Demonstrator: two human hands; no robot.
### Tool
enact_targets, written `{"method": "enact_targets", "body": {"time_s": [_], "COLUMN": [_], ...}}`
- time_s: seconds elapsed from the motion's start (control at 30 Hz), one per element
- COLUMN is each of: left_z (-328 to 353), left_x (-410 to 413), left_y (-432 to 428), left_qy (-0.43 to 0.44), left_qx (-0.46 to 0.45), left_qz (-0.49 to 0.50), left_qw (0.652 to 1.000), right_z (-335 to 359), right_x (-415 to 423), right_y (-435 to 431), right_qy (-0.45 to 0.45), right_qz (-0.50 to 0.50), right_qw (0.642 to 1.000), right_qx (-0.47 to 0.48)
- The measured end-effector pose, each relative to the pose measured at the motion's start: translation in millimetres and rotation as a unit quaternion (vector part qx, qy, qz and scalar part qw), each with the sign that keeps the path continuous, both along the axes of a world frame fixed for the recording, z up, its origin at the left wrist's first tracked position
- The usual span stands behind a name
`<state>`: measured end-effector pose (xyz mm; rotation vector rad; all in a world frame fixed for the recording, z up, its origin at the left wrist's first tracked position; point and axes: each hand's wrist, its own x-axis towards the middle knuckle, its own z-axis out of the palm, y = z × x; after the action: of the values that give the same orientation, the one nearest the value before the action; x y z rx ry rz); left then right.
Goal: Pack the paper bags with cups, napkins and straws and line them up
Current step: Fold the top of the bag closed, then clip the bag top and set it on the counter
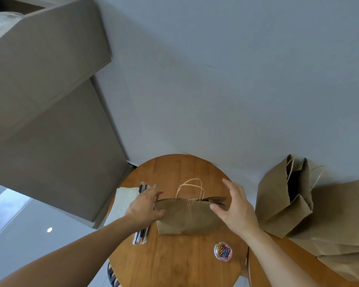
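A brown paper bag [187, 217] with pale twine handles stands on the round wooden table [174, 262], its top pinched flat with a pink paper clip on the rim. My left hand [146, 206] touches the bag's left top corner with straight fingers. My right hand [234, 206] hovers at the bag's right top corner, fingers spread and thumb near the paper. Wrapped black straws [142, 235] lie under my left wrist. White napkins [122, 204] lie to the left of them. No cups are visible.
A clear round tub of coloured paper clips [222, 251] sits near the table's front right. Two more brown paper bags [284, 201] [338, 220] stand on a second wooden surface at the right. A grey wall and cabinets rise behind.
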<state>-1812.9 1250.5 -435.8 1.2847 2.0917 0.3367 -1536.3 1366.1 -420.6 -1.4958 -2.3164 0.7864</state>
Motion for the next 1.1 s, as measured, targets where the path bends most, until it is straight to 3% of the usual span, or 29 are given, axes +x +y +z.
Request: {"method": "enact_targets", "body": {"time_s": [0.07,0.13,0.2,0.53,0.83,1.1], "left_z": [-6.9,-12.0,-18.3,29.4,148.1,286.1], "left_x": [-0.3,2.1,6.4,-12.8,-59.8,-136.2], "left_y": [-5.0,-8.0,-10.4,-21.4,-75.7,-124.5], "left_qy": [-0.036,-0.055,-0.058,-0.088,-0.190,-0.121], "left_qx": [-0.012,-0.016,-0.018,0.023,0.201,0.379], "left_qz": [0.045,0.074,0.090,0.135,0.168,0.178], "left_qw": [0.998,0.996,0.994,0.987,0.946,0.900], "right_z": [-15.9,-30.5,-41.7,0.5,112.9,250.7], "right_x": [6.0,7.2,6.8,-18.9,-98.4,-194.7], "right_y": [0.6,-1.6,-2.7,-11.4,-45.5,-73.3], "right_qy": [-0.008,0.051,0.091,0.156,0.302,0.401], "right_qz": [0.016,-0.011,-0.063,-0.069,-0.109,-0.065], "right_qw": [0.994,0.978,0.966,0.979,0.947,0.910], "right_qx": [-0.111,-0.203,-0.233,-0.113,-0.013,0.088]}}
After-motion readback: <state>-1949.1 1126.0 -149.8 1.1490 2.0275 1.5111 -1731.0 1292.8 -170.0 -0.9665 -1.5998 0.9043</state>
